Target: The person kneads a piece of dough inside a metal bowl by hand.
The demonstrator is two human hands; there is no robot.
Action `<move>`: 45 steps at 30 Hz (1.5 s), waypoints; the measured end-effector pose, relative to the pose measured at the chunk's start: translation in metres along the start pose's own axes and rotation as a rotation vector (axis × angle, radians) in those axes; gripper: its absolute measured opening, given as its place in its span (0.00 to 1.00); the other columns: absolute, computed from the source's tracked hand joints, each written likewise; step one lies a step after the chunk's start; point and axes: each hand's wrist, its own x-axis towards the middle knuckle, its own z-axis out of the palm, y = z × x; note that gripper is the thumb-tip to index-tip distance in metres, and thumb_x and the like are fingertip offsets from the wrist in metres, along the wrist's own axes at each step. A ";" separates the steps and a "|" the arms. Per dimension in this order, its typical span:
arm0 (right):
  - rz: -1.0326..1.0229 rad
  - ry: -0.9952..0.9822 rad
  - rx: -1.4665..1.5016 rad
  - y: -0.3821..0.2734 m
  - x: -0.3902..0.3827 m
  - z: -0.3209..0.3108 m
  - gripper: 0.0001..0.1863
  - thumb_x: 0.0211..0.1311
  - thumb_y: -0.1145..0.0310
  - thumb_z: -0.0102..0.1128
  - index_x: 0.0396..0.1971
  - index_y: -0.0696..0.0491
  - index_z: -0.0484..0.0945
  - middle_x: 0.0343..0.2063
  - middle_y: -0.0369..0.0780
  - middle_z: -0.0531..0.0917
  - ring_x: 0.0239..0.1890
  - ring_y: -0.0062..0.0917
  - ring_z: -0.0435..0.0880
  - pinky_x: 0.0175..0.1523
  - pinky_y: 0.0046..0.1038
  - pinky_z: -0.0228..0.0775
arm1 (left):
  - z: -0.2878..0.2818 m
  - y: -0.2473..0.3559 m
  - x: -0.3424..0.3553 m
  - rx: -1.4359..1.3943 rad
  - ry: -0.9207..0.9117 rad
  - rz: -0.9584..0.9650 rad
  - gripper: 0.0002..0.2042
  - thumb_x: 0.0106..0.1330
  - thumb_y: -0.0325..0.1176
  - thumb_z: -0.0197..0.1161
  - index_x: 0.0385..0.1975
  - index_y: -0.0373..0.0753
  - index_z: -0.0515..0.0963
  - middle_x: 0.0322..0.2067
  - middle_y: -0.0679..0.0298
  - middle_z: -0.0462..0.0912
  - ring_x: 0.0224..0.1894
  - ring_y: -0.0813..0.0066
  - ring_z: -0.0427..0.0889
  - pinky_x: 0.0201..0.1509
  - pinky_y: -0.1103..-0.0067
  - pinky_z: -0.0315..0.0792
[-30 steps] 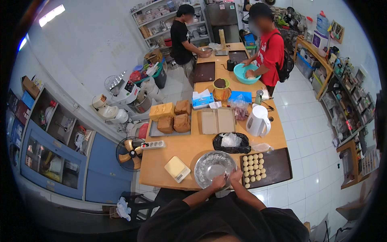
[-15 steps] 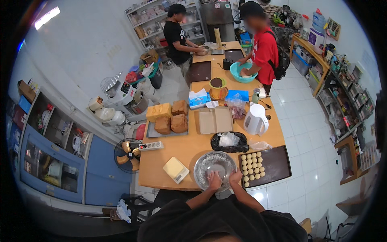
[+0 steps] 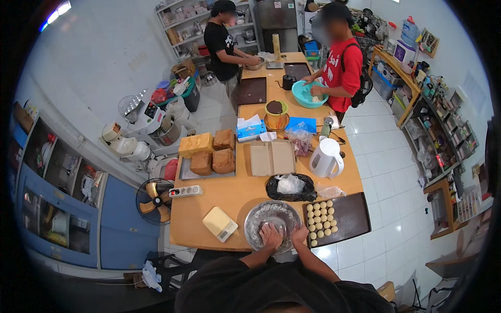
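A wide metal mixing bowl (image 3: pixel 252 223), dusted with white flour inside, stands at the table's near edge. My left hand (image 3: pixel 271 236) reaches into it, fingers spread and pressed toward the floury bottom. What lies under the palm is hidden. At the bowl's right side, my right hand (image 3: pixel 299 235) is closed over the rim. Just right of the bowl, rows of small round pale dough balls (image 3: pixel 319 218) sit on the left part of a dark baking tray (image 3: pixel 355 221). Left of the bowl is a kitchen scale (image 3: pixel 220 224) with a cream top.
Behind the bowl lie a black plastic bag (image 3: pixel 290 188), an open cardboard box (image 3: pixel 272 158) and a white electric kettle (image 3: pixel 326 158). Bread loaves (image 3: pixel 201 163) fill a tray at left, near a power strip (image 3: pixel 186 191). Across the table, one person works at a turquoise basin (image 3: pixel 309 95), another at a bowl.
The whole view has shifted slightly. My left hand's fingers look more spread inside the bowl, while my right hand keeps its hold on the rim.
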 end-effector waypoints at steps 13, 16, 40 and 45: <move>-0.038 -0.132 0.020 0.006 0.013 0.007 0.15 0.59 0.66 0.54 0.39 0.63 0.78 0.28 0.59 0.80 0.38 0.55 0.79 0.43 0.47 0.70 | -0.006 0.007 0.039 -0.096 0.119 0.174 0.17 0.57 0.39 0.56 0.45 0.38 0.72 0.43 0.55 0.70 0.50 0.57 0.67 0.55 0.63 0.58; -0.052 -0.185 0.045 0.007 0.013 0.007 0.17 0.59 0.66 0.55 0.42 0.63 0.77 0.28 0.59 0.80 0.37 0.55 0.80 0.44 0.47 0.71 | 0.000 0.001 0.051 -0.122 0.138 0.252 0.16 0.56 0.38 0.56 0.43 0.40 0.73 0.42 0.56 0.72 0.49 0.58 0.69 0.53 0.62 0.59; -0.064 0.012 0.131 0.010 0.010 0.009 0.12 0.55 0.71 0.57 0.36 0.63 0.77 0.26 0.59 0.78 0.34 0.58 0.76 0.40 0.49 0.68 | 0.014 0.018 0.024 0.109 -0.214 0.178 0.23 0.65 0.52 0.48 0.43 0.36 0.75 0.50 0.53 0.74 0.58 0.52 0.68 0.56 0.56 0.62; -0.043 -0.062 0.033 0.008 0.011 0.006 0.12 0.54 0.72 0.57 0.37 0.62 0.77 0.27 0.58 0.79 0.35 0.58 0.77 0.41 0.48 0.68 | -0.023 -0.010 -0.003 -0.046 -0.339 0.168 0.22 0.63 0.51 0.51 0.37 0.35 0.78 0.41 0.47 0.80 0.47 0.50 0.79 0.53 0.56 0.66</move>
